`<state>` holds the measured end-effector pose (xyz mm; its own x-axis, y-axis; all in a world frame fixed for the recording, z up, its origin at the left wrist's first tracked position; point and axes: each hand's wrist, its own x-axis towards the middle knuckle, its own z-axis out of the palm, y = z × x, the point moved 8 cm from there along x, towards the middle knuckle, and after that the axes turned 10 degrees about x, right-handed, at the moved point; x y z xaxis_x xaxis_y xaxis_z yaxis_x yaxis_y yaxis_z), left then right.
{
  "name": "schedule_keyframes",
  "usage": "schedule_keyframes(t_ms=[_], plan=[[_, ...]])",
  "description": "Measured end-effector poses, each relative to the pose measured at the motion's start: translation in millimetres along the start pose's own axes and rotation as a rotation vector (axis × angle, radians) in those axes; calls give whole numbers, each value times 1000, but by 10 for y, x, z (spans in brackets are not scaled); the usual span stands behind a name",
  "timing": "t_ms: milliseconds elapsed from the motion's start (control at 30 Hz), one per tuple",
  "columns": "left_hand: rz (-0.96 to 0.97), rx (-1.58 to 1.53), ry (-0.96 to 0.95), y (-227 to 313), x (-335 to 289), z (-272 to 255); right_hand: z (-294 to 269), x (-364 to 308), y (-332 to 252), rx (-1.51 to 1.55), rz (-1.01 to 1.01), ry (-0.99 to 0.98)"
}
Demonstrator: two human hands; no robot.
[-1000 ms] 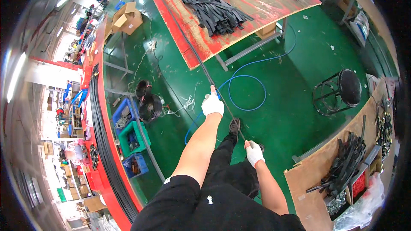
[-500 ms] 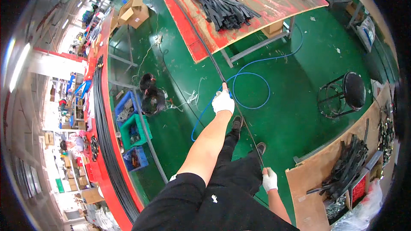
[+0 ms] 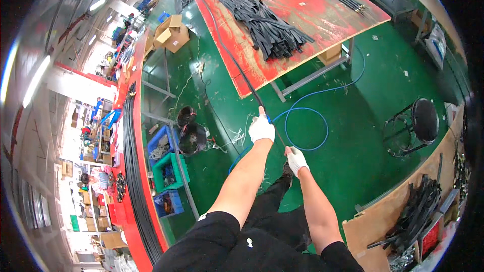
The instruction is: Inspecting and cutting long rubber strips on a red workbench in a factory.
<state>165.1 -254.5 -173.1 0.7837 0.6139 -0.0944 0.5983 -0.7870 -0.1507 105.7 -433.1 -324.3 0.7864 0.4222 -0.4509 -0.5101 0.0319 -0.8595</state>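
Note:
A long, narrow black tube or sleeve [image 3: 229, 53] runs along the left side of the red table and over its near corner to my left hand [image 3: 261, 128]. That hand, in a white glove, is closed around its near end. A small blue part and a blue hose [image 3: 326, 130] show right beside the left hand; whether the hand grips them too I cannot tell. From there a thin dark rod or cord [image 3: 281, 138] slants down to my right hand [image 3: 296, 160], also white-gloved, with its fingers pinched on it.
Flat black strips [image 3: 275, 27] lie heaped on the red table [image 3: 327, 30]. Blue and green crates [image 3: 187, 168] stand at left beside a red bench with long black tubes [image 3: 135, 181]. A black stool [image 3: 424, 121] and a brown board [image 3: 363, 231] with more strips are at right.
My right hand has moved up and forward, from beside my thigh to close by the left hand, so the stretch between them is much shorter. The left hand stays closed on the tube.

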Motion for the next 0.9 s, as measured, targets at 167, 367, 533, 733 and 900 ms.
schedule_keyframes(t_ms=[167,367,533,733,900], plan=[[-43,-30,-31,-7,-155,97,-116,-383,180,-70,25,59],[-56,-18,20,152,-455,472,-558,-1260,590,9,173,56],[-56,37,25,-12,-520,519,-967,-2441,990,32,242,63],[-12,19,48,85,-497,434,-1780,-3760,1697,-197,289,100],[9,38,-10,190,-552,404,-2137,-4166,2241,-184,350,175]])
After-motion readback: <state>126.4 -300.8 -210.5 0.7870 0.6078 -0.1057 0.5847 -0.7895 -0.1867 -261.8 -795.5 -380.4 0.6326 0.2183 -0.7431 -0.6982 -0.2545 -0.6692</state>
